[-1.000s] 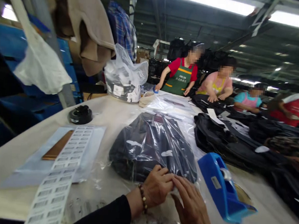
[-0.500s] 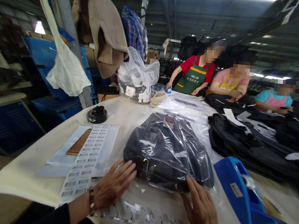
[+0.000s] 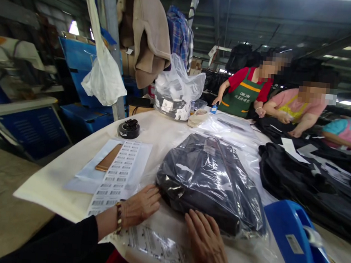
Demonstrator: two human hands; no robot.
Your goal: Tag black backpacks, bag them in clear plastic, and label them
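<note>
A dark folded garment in a clear plastic bag [image 3: 211, 179] lies on the white table [image 3: 68, 167] in front of me. My left hand [image 3: 140, 205] rests flat at the bag's near left corner, fingers stretched out and touching the plastic. My right hand [image 3: 208, 247] lies flat against the bag's near edge, fingers spread. Neither hand grips anything. A sheet of barcode labels [image 3: 117, 177] lies just left of my left hand, and another printed plastic sheet [image 3: 159, 251] sits under my wrists.
A blue tape dispenser [image 3: 303, 249] stands at the right. A black tape roll [image 3: 128, 128], a brown flat item [image 3: 108, 162], a white bag of tags [image 3: 177, 92] and dark garments [image 3: 306, 180] lie on the table. Other people work at the far side. Clothes hang on a post at the left.
My hands first met at the bag's near edge, then spread apart to its corners. Now my right hand has slid back left along the edge. The view has shifted left.
</note>
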